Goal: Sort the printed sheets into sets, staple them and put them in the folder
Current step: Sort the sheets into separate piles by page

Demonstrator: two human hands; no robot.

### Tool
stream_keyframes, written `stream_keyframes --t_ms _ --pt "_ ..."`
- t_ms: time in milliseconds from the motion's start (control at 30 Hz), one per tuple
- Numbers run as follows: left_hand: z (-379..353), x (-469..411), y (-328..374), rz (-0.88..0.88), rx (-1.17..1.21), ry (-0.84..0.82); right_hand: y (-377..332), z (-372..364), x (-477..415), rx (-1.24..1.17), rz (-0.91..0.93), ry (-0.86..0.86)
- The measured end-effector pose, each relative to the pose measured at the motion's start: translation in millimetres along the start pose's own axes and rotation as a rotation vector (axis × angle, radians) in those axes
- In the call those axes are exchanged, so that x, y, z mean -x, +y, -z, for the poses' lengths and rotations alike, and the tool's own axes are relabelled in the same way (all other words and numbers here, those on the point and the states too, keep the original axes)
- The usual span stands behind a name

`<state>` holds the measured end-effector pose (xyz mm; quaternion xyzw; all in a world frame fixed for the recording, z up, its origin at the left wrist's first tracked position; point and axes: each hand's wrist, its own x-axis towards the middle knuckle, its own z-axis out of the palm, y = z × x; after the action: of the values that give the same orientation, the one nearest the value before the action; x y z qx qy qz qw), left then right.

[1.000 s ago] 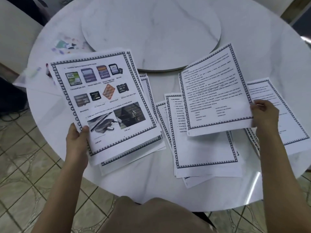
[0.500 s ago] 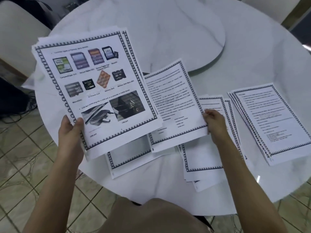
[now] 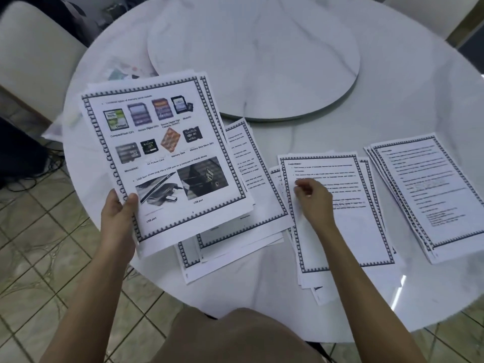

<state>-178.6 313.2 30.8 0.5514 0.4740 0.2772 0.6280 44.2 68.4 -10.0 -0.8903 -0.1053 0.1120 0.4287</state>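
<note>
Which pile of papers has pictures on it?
The stack in the left hand: memory-card pictures on top. The other piles show only text.

Picture-page sheaf (image 3: pixel 162 158) raised at left; left pile (image 3: pixel 251 231) partly beneath it; middle pile (image 3: pixel 361 231), right pile (image 3: pixel 429 195) flat

White sheets (image 3: pixel 337 205) with black patterned borders lie on a grey-veined white marble table (image 3: pixel 392 87).
</note>
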Motion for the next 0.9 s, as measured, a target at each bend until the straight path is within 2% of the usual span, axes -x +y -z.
stream_keyframes --t_ms 100,233,467,800,900 --pt "-6.5 -0.9 -4.2 0.031 -0.014 -0.029 16.4 32.3 -7.7 0.092 -0.003 0.097" --pt "-19.0 0.6 -10.8 0.076 -0.018 -0.062 54.4 75.4 -12.7 0.231 -0.136 0.183" --pt "-40.6 6.4 -22.5 0.116 -0.046 -0.097 79.4 96.7 -8.1 0.484 -0.341 0.185" --pt "-53.9 16.9 -34.6 0.127 -0.079 -0.094 83.0 96.3 -11.5 0.413 -0.361 0.198" --pt "-56.3 20.1 -37.2 0.125 -0.084 -0.089 85.9 104.5 -11.8 0.274 -0.287 0.216"
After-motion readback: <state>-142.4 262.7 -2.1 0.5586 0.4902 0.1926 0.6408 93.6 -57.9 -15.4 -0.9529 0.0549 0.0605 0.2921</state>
